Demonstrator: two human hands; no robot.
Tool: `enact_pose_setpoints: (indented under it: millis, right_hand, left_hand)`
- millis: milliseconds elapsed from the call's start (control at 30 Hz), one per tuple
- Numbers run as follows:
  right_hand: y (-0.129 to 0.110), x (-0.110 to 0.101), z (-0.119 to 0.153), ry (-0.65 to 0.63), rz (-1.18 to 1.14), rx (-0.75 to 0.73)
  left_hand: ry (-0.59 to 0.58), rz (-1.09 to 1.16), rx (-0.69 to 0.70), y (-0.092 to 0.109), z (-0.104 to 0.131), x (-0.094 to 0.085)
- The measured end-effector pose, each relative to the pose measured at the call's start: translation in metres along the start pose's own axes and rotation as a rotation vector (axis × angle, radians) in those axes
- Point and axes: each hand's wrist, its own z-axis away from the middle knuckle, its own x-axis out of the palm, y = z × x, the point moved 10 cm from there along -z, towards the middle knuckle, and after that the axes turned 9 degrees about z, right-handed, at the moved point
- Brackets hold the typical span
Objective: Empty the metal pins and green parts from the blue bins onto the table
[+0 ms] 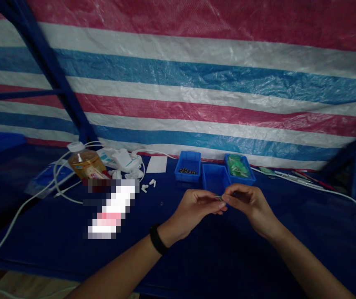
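Close together above the dark blue table, my left hand (193, 211) and my right hand (249, 204) pinch one small, thin piece (218, 197) between their fingertips. It looks partly metallic, but the fingers cover most of it and its kind is unclear. Just beyond the hands is a blue bin (214, 177) whose visible inside is bare. To its left, another blue bin (184, 156) contains several small, dark, shiny parts (187, 170). Behind my right hand, a third bin (249, 181) is filled with green plastic packets (237, 167).
At the left stand a bottle of amber liquid (86, 161), a white power strip (118, 160) and looping white cables (25, 201). White earbuds (149, 185) and a white card (157, 164) lie nearby. Pens or thin tools (300, 177) lie at the back right. A striped sheet (196, 74) hangs behind.
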Motion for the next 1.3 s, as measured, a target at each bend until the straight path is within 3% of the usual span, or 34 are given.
enact_pose_setpoints:
  millis: [167,400,567,700,800,867,967,1067,1300]
  right_hand:
    - [-0.003,0.01,0.005,-0.209,-0.034,0.033]
    - [-0.003,0.011,0.006,-0.229,0.041,0.007]
    - [-0.004,-0.002,0.0,-0.023,0.212,-0.067]
    - [-0.006,-0.024,-0.002,0.159,0.149,-0.091]
    - [-0.011,-0.045,0.001,0.326,0.161,-0.133]
    - [-0.011,-0.053,0.003,0.403,0.235,-0.152]
    - [-0.007,-0.054,0.004,0.445,0.389,-0.157]
    - [-0.003,-0.048,0.001,0.442,0.561,-0.177]
    - [0.006,-0.049,-0.01,0.436,0.714,-0.201]
  left_hand:
    - [-0.084,0.043,-0.085,-0.011,0.002,0.006]
    - [-0.103,-0.003,-0.15,-0.014,0.002,0.002]
    - [-0.078,-0.063,-0.124,-0.012,0.005,0.005]
    - [-0.073,-0.104,-0.143,-0.016,0.005,0.007]
    - [-0.011,-0.209,-0.052,-0.005,0.001,-0.004]
    - [0.041,-0.343,0.084,0.013,0.001,-0.012]
    - [0.173,-0.682,0.359,0.047,0.008,-0.019]
    - [0.24,-0.99,0.54,0.064,0.009,-0.015]
    - [0.112,-1.142,0.502,0.065,-0.038,-0.009]
